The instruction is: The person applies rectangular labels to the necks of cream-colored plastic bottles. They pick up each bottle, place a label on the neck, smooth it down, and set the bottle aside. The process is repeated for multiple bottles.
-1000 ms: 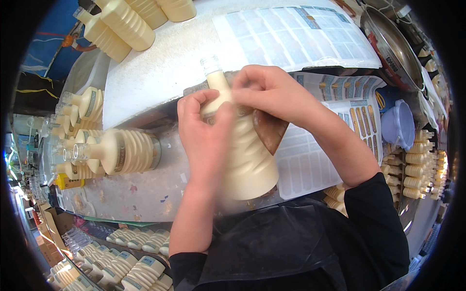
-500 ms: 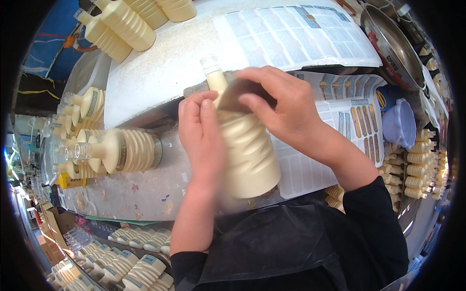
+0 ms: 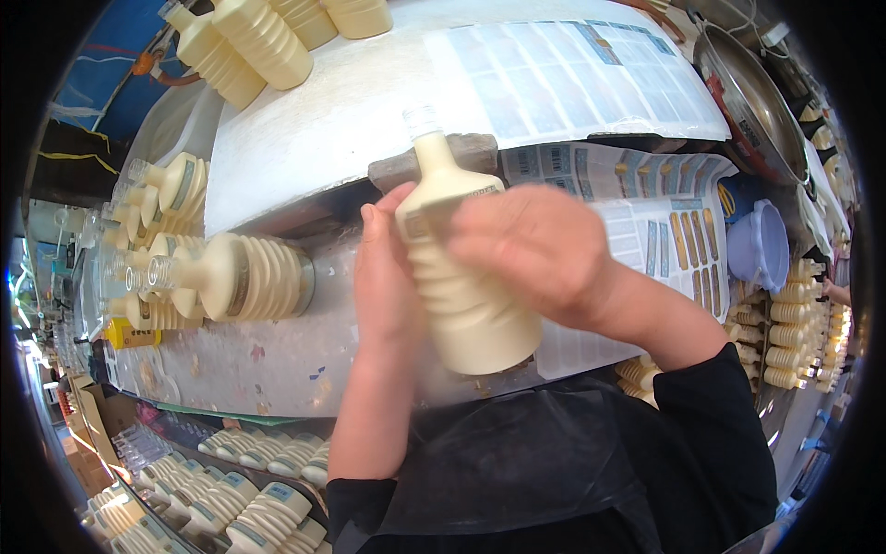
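A cream bottle (image 3: 475, 314) with a ribbed body and clear threaded neck lies tilted before me, its neck resting on a grey block (image 3: 392, 172). Around its shoulder runs a dark, shiny label strip (image 3: 426, 220), partly covered by my right hand. My left hand (image 3: 386, 268) holds the bottle's left side, thumb up, its other fingers partly hidden behind the shoulder. Over the strip lies my right hand (image 3: 535, 245), smeared by motion; whether its fingers pinch anything cannot be made out.
Sticker sheets (image 3: 683, 235) lie right of the bottle, and another sheet (image 3: 544, 78) covers the white board (image 3: 369, 102). Labelled bottles (image 3: 249, 277) lie at the left. More bottles (image 3: 263, 46) stand at the back. A lilac bucket (image 3: 761, 245) sits at the right.
The dark strip, held partly raised between both hands before, now lies against the bottle's shoulder. My right hand has come down over it; my left fingers have moved off the front to the side.
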